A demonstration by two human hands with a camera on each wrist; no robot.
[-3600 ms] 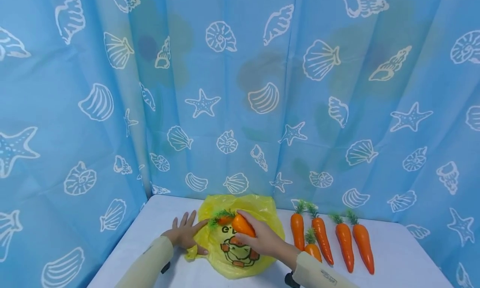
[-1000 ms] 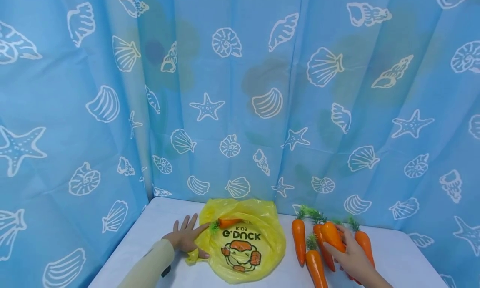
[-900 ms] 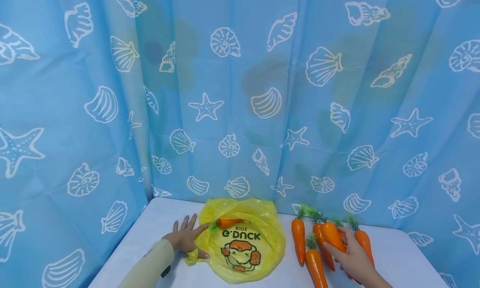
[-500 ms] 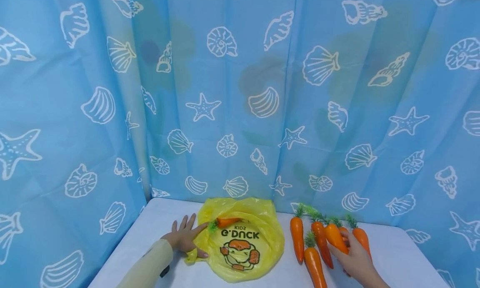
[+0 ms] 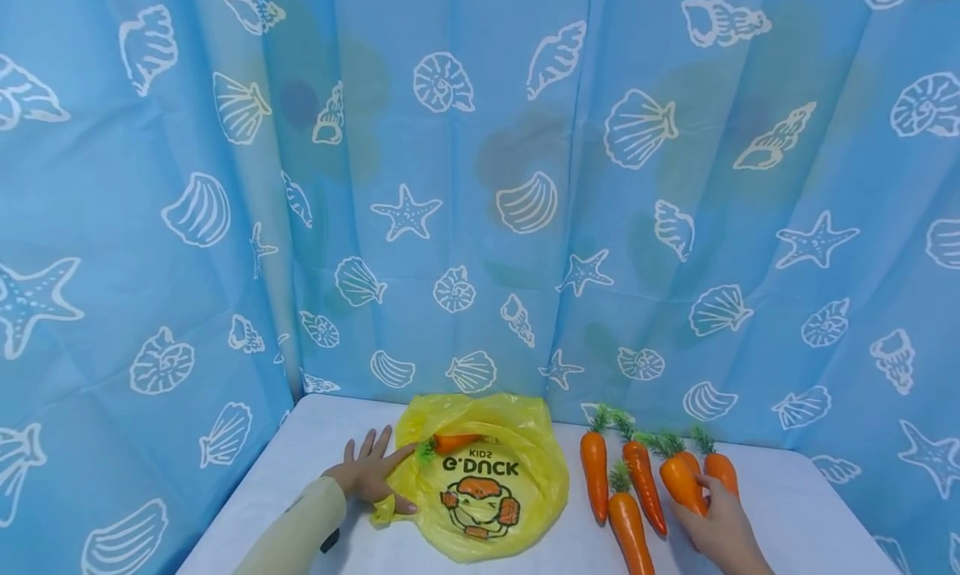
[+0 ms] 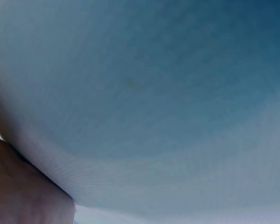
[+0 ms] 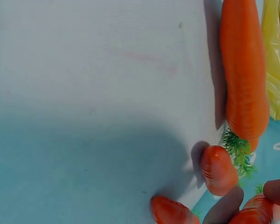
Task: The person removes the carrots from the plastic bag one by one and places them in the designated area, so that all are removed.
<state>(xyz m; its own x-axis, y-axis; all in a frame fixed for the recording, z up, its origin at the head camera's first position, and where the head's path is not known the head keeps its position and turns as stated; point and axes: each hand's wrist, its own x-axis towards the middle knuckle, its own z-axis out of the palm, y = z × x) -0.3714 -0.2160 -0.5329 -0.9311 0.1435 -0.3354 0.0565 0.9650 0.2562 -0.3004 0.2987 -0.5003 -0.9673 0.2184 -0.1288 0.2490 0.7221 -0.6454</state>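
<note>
In the head view my left hand (image 5: 367, 472) lies with its fingers spread at the left edge of a yellow plastic bag (image 5: 540, 475). Thumb and index finger touch the bag. Inside the bag's left back part a carrot (image 5: 456, 443) with green fronds shows, partly covered. On the right side my right hand (image 5: 722, 525) grips another orange carrot (image 5: 678, 482), close over the row of carrots. One carrot (image 5: 692, 460) is mostly hidden behind it. The right wrist view shows the held carrot (image 7: 256, 212) between thumb and finger. Only a piece of my left hand (image 6: 28, 191) appears in the left wrist view.
Left of the right hand lie three carrots: a left one (image 5: 594, 467), a front one (image 5: 630, 529) and a slim one (image 5: 642, 483). Beyond the hand rests another carrot (image 5: 722, 472). A blue shell-patterned curtain (image 5: 480, 183) stands along the white table's (image 5: 337, 421) back edge.
The right hand carried its carrot from over the bag to the right-hand row. In the last second it shifted that carrot slightly right and toward me. The left hand stayed on the bag.
</note>
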